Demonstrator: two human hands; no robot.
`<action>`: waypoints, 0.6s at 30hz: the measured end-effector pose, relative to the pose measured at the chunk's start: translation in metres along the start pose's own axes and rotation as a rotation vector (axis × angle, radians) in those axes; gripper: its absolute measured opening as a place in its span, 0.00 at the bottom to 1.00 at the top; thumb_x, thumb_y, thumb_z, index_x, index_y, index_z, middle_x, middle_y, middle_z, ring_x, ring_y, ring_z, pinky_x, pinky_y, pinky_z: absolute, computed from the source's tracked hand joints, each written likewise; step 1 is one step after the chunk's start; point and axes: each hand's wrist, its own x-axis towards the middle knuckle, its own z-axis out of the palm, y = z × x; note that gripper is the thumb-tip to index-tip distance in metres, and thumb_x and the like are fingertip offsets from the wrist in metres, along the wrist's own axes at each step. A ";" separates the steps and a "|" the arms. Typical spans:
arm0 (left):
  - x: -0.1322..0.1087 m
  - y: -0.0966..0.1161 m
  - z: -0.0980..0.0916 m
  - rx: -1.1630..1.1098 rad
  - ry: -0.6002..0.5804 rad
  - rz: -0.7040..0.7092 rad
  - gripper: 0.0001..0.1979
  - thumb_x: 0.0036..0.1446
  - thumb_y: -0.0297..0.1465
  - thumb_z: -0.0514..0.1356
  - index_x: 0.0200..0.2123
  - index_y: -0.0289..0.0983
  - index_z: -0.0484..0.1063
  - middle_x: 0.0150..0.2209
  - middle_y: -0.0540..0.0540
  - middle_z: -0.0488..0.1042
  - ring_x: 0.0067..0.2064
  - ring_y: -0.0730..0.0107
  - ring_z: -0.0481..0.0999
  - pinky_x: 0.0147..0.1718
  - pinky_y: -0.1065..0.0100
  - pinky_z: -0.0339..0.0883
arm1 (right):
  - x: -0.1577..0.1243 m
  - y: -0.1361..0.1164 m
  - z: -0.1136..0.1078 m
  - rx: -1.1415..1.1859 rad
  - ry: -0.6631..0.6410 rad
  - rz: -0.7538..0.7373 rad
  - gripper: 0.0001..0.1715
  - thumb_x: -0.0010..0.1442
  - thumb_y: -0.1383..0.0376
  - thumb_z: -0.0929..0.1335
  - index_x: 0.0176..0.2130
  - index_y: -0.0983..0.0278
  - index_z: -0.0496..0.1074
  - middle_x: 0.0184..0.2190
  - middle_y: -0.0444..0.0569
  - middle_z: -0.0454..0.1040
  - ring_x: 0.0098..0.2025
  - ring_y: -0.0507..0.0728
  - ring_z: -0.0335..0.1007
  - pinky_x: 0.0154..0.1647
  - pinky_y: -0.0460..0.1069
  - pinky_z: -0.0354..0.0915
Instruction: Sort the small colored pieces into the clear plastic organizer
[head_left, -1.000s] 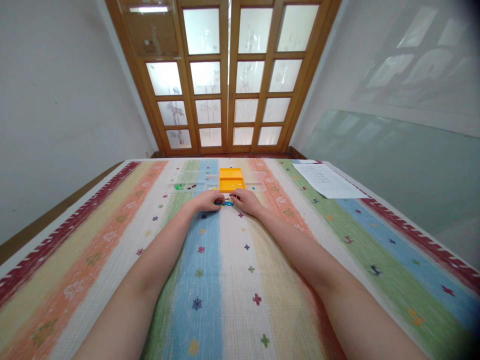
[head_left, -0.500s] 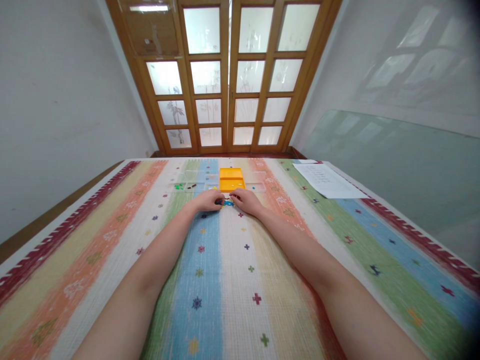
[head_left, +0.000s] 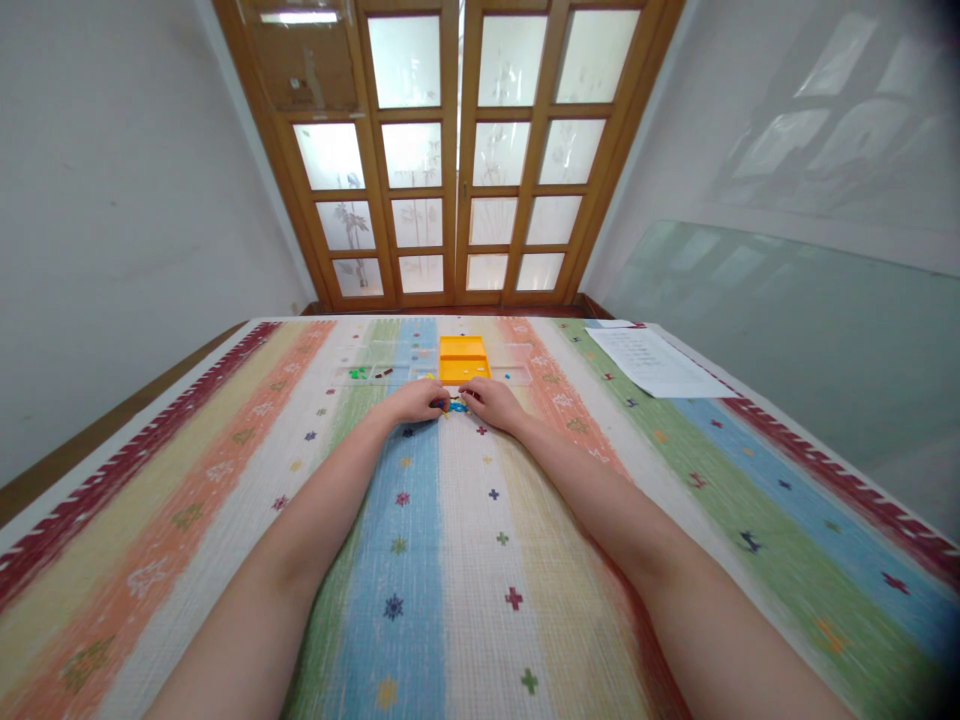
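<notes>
My left hand and my right hand face each other over the tablecloth, fingers curled closed. Between their fingertips lies a small blue plastic assembly, with bits of yellow and dark red about it. The left fingers grip its left end. At its right side the right thumb and fingers are pinched together; what they hold is too small to make out. Just beyond the hands stands an opened yellow-orange plastic box with a few tiny pale pieces in its near half.
Left of the box, a clear compartment tray holds small green, brown and yellow pieces. Another clear tray, on the right, holds a tiny blue piece. Printed paper lies at the right edge of the striped tablecloth. Behind stand wooden glazed doors.
</notes>
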 end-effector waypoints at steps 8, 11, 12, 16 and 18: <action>0.002 -0.002 0.002 -0.068 0.015 -0.020 0.08 0.49 0.28 0.62 0.32 0.40 0.81 0.34 0.46 0.77 0.37 0.63 0.74 0.40 0.67 0.66 | 0.000 0.001 0.001 0.005 0.004 -0.008 0.13 0.72 0.62 0.65 0.43 0.61 0.79 0.42 0.50 0.80 0.43 0.56 0.73 0.44 0.49 0.62; 0.003 -0.004 0.003 -0.067 0.032 -0.025 0.08 0.52 0.29 0.61 0.34 0.39 0.80 0.34 0.46 0.78 0.37 0.64 0.74 0.40 0.67 0.66 | 0.000 0.001 0.002 -0.008 -0.003 0.003 0.12 0.71 0.62 0.65 0.43 0.61 0.79 0.42 0.50 0.80 0.43 0.56 0.73 0.44 0.49 0.62; 0.003 -0.004 0.003 -0.072 0.050 -0.039 0.08 0.54 0.30 0.60 0.35 0.39 0.80 0.34 0.46 0.79 0.37 0.65 0.74 0.39 0.68 0.66 | 0.000 0.001 0.002 -0.011 -0.004 0.007 0.12 0.71 0.63 0.65 0.43 0.61 0.79 0.42 0.50 0.80 0.43 0.56 0.73 0.44 0.49 0.63; 0.002 -0.007 0.002 -0.097 0.210 -0.192 0.09 0.56 0.31 0.59 0.38 0.39 0.79 0.35 0.46 0.80 0.36 0.65 0.75 0.39 0.67 0.67 | 0.000 0.002 0.003 -0.002 -0.002 0.008 0.13 0.71 0.62 0.65 0.44 0.60 0.79 0.42 0.50 0.80 0.45 0.57 0.74 0.46 0.49 0.63; 0.000 -0.010 0.000 -0.112 0.311 -0.275 0.09 0.57 0.32 0.59 0.38 0.39 0.79 0.34 0.47 0.80 0.36 0.65 0.75 0.39 0.66 0.67 | -0.001 0.003 0.003 0.000 0.003 0.008 0.12 0.71 0.63 0.65 0.45 0.61 0.79 0.43 0.50 0.80 0.45 0.57 0.74 0.46 0.49 0.63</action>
